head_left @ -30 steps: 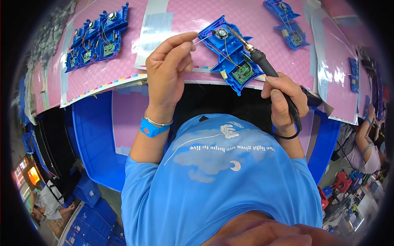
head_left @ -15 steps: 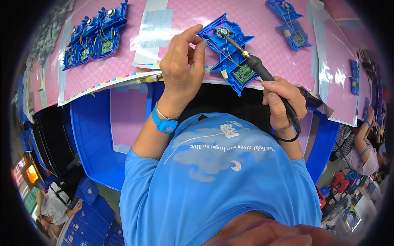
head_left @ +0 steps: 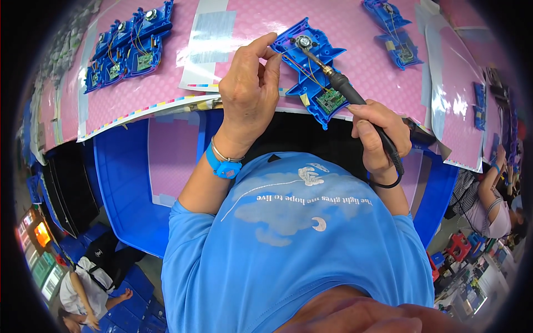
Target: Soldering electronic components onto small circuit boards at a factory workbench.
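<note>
My right hand [head_left: 383, 133] grips a soldering iron [head_left: 348, 89] by its dark handle. The iron's tip meets the round metal speaker [head_left: 303, 42] in the upper half of a blue plastic housing [head_left: 325, 53]. Thin wires run from the speaker to a green circuit board [head_left: 331, 100] in the lower half. At the housing's upper left corner is my left hand [head_left: 250, 89], with thumb and index finger curled in a pinch. Whatever lies between those fingertips is too small to make out.
Several similar blue housings [head_left: 127, 50] lie at the table's far left, and another open pair [head_left: 395, 36] at the far right. Pink sheeting [head_left: 355, 22] covers the table. Below its edge hangs a blue bin [head_left: 119, 194]. A person in white [head_left: 83, 291] is at lower left.
The soldering iron and my right hand have shifted slightly left. My left hand has barely moved. The person at lower left has changed posture.
</note>
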Available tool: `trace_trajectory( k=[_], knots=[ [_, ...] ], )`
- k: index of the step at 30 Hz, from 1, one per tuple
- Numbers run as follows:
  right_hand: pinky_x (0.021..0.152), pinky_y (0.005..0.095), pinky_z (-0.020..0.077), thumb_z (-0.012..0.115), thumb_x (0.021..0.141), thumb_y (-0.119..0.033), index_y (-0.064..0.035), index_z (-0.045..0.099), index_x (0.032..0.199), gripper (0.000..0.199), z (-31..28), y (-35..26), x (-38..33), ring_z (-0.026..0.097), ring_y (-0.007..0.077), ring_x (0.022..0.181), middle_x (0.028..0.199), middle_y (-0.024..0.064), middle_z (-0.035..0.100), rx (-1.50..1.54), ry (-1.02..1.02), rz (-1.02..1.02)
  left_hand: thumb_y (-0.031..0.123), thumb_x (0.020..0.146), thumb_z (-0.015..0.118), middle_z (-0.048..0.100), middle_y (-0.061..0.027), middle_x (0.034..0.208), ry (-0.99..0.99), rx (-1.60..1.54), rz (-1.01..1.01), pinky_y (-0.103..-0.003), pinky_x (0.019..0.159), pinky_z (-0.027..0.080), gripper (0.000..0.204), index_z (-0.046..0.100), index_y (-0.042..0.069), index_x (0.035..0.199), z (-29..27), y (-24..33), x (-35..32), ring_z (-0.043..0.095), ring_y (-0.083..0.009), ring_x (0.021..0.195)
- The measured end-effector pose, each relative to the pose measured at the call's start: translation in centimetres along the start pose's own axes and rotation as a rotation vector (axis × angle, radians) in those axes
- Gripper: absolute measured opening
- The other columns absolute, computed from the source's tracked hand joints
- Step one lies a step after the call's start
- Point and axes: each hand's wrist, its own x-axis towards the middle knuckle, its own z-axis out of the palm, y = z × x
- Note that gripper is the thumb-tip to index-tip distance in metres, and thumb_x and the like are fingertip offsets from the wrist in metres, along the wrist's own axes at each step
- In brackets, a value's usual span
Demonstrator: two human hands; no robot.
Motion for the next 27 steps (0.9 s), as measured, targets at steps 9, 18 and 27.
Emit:
trace_trajectory(
  k=[9,18,27],
  knots=[
    [0.052,0.0281,0.0419,0.06,0.087,-0.006,0.0079,0.07,0.104,0.024,0.0,0.0,-0.1,0.057,0.0155,0.057,0.069,0.0105,0.061,-0.012,-0.01,-0.02,-0.004,0.09,0.072,0.067,-0.0083,0.089,-0.014,-0.051,-0.037,-0.024,0.054,0.051,0.033,0.063,0.0,0.122,0.2,-0.2,0.1,0.062,-0.0108,0.064],
    [0.052,0.0274,0.0411,0.06,0.088,-0.005,0.0083,0.07,0.104,0.024,-0.5,0.0,0.3,0.056,0.0148,0.056,0.071,0.0108,0.063,0.072,0.005,-0.035,-0.002,0.092,0.071,0.069,-0.0024,0.088,-0.023,-0.045,-0.164,-0.019,0.055,0.05,0.038,0.063,0.004,0.129,-1.1,-0.8,0.0,0.06,-0.0036,0.064],
    [0.053,0.0275,0.0431,0.06,0.084,-0.003,0.0091,0.071,0.101,0.023,0.6,0.0,1.5,0.058,0.0155,0.057,0.069,0.0122,0.063,0.011,-0.043,0.01,-0.003,0.091,0.072,0.07,-0.0029,0.088,-0.016,0.013,-0.103,-0.02,0.054,0.051,0.04,0.063,0.005,0.129,-1.0,-0.9,-0.2,0.062,-0.0048,0.063]
  ],
)
